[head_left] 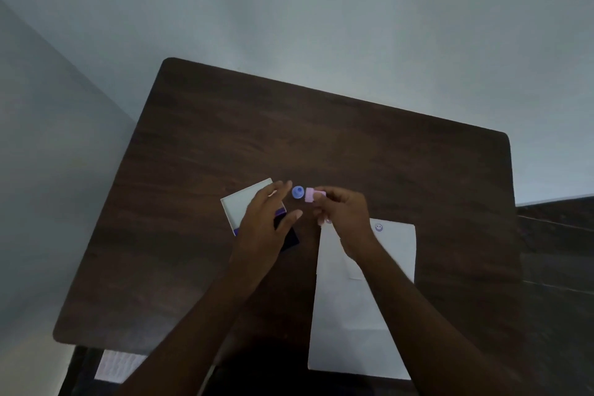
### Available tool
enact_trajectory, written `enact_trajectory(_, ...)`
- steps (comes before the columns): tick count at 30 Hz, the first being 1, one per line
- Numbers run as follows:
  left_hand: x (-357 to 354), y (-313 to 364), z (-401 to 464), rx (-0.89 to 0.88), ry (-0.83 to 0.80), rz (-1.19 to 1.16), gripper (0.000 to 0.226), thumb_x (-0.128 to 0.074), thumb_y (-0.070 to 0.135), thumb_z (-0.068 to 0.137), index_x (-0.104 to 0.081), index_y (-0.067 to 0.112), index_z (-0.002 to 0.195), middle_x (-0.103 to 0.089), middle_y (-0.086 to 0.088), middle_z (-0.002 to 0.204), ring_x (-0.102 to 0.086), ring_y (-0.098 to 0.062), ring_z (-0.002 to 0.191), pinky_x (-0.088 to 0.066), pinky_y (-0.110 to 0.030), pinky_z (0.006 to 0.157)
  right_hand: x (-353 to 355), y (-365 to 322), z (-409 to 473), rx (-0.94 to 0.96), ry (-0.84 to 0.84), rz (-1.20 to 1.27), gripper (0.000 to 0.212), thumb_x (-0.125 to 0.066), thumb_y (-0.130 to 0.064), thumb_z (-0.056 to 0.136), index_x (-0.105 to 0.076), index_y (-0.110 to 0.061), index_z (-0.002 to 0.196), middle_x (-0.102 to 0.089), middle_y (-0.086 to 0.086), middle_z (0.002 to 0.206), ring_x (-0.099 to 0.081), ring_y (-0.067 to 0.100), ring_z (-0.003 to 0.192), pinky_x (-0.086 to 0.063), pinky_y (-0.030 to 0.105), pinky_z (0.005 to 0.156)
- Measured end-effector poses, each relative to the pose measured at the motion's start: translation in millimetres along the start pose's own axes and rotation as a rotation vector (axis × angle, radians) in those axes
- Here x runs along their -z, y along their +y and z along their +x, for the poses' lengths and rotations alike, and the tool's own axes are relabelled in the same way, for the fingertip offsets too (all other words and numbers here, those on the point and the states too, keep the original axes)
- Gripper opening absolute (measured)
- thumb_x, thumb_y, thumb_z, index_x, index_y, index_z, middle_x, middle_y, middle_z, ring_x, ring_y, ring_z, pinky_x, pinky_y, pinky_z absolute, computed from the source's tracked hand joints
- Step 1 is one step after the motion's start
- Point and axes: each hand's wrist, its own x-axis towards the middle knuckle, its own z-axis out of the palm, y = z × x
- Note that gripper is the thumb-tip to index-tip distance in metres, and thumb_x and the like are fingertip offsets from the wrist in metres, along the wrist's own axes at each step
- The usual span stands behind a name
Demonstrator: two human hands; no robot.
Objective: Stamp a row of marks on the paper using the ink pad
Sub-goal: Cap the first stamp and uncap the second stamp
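Note:
My right hand [345,219] holds a small pink stamp [313,194] by its fingertips, above the table just beyond the top left corner of the white paper [379,309]. A blue round cap [298,192] sits just left of the stamp. My left hand [266,228] hovers with fingers spread over the dark ink pad [289,239], partly hiding it, and holds nothing. The pad's white lid [244,204] lies open behind it. One purple smiley mark [379,227] shows near the paper's top edge; another mark [328,221] peeks out beside my right hand.
The dark wooden table [289,125] stretches far behind the objects, up to a pale wall. A second dark surface [556,235] adjoins on the right. Something white [119,365] lies below the table's near left edge.

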Motion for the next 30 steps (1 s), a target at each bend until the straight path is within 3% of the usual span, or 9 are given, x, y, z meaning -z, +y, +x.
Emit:
enact_trajectory(2, 3, 12, 3, 0.078, -0.047, 0.007, 0.050, -0.062, 0.044, 0.087, -0.046, 0.034, 0.134, -0.050, 0.008, 0.137, -0.045, -0.005, 0.123, -0.036, -0.020, 0.102, 1, -5, -8, -0.072, -0.013, 0.150, 0.010, -0.067, -0.016, 0.085, -0.073, -0.022, 0.090, -0.072, -0.003, 0.068, -0.065, 0.010, 0.058, -0.052, 0.019, 0.050)
enact_trajectory(4, 1, 27, 10, 0.335, -0.159, 0.138, 0.052, -0.064, 0.038, 0.087, -0.050, 0.019, 0.133, -0.053, -0.005, 0.137, -0.049, -0.019, 0.124, -0.034, -0.029, 0.106, 2, -6, -12, -0.111, -0.027, 0.257, 0.012, -0.063, -0.013, 0.088, -0.072, -0.017, 0.095, -0.072, 0.005, 0.076, -0.064, 0.018, 0.067, -0.051, 0.024, 0.054)
enact_trajectory(5, 3, 34, 11, 0.375, -0.189, 0.109, 0.052, -0.063, 0.037, 0.088, -0.050, 0.015, 0.133, -0.053, -0.008, 0.137, -0.049, -0.022, 0.124, -0.032, -0.030, 0.106, 2, -6, -15, -0.123, -0.034, 0.293, 0.015, -0.061, -0.012, 0.089, -0.071, -0.012, 0.100, -0.071, 0.010, 0.083, -0.063, 0.022, 0.071, -0.050, 0.027, 0.056)
enact_trajectory(8, 9, 47, 4, 0.197, -0.144, -0.127, 0.046, -0.064, 0.033, 0.088, -0.054, 0.017, 0.130, -0.059, -0.006, 0.130, -0.056, -0.019, 0.117, -0.040, -0.024, 0.099, 5, -10, -20, -0.126, -0.049, 0.351, 0.026, -0.057, -0.010, 0.090, -0.063, 0.001, 0.113, -0.066, 0.019, 0.097, -0.061, 0.024, 0.075, -0.047, 0.027, 0.057)
enact_trajectory(11, 11, 56, 5, 0.326, -0.214, -0.098, 0.051, -0.059, 0.037, 0.091, -0.050, 0.013, 0.134, -0.053, -0.009, 0.136, -0.049, -0.023, 0.124, -0.033, -0.028, 0.105, 6, -12, -23, -0.130, -0.065, 0.376, 0.028, -0.056, -0.009, 0.090, -0.061, 0.004, 0.115, -0.064, 0.021, 0.100, -0.059, 0.023, 0.073, -0.045, 0.027, 0.056)
enact_trajectory(14, 11, 54, 5, 0.285, -0.121, -0.062, 0.051, -0.062, 0.041, 0.087, -0.055, 0.015, 0.131, -0.056, -0.008, 0.134, -0.049, -0.024, 0.124, -0.032, -0.032, 0.109, 6, -12, -24, -0.120, -0.070, 0.351, 0.029, -0.057, -0.009, 0.090, -0.061, 0.005, 0.115, -0.065, 0.019, 0.095, -0.059, 0.021, 0.068, -0.045, 0.027, 0.055)
enact_trajectory(21, 7, 40, 3, 0.280, -0.027, -0.027, 0.046, -0.068, 0.037, 0.083, -0.061, 0.013, 0.122, -0.061, -0.008, 0.127, -0.054, -0.023, 0.116, -0.032, -0.023, 0.099, 1, -12, -27, -0.128, -0.048, 0.368, 0.026, -0.063, -0.011, 0.085, -0.066, 0.000, 0.108, -0.068, 0.020, 0.099, -0.064, 0.026, 0.081, -0.049, 0.027, 0.063)
enact_trajectory(26, 16, 29, -12, 0.228, 0.109, -0.050, 0.043, -0.074, 0.036, 0.079, -0.065, 0.017, 0.116, -0.065, -0.002, 0.118, -0.061, -0.016, 0.103, -0.047, -0.026, 0.093, -3, -11, -31, -0.113, -0.068, 0.346, 0.013, -0.063, -0.009, 0.086, -0.073, -0.011, 0.093, -0.070, 0.010, 0.075, -0.061, 0.017, 0.062, -0.048, 0.026, 0.054)
enact_trajectory(30, 32, 6, -37, 0.200, 0.143, -0.261, 0.029, -0.074, 0.027, 0.079, -0.065, 0.036, 0.105, -0.068, 0.017, 0.097, -0.064, -0.001, 0.090, -0.053, -0.013, 0.076, -7, -7, -34, -0.123, -0.113, 0.355, 0.015, -0.063, -0.010, 0.087, -0.075, -0.018, 0.084, -0.070, 0.007, 0.067, -0.060, 0.016, 0.057, -0.048, 0.023, 0.048)
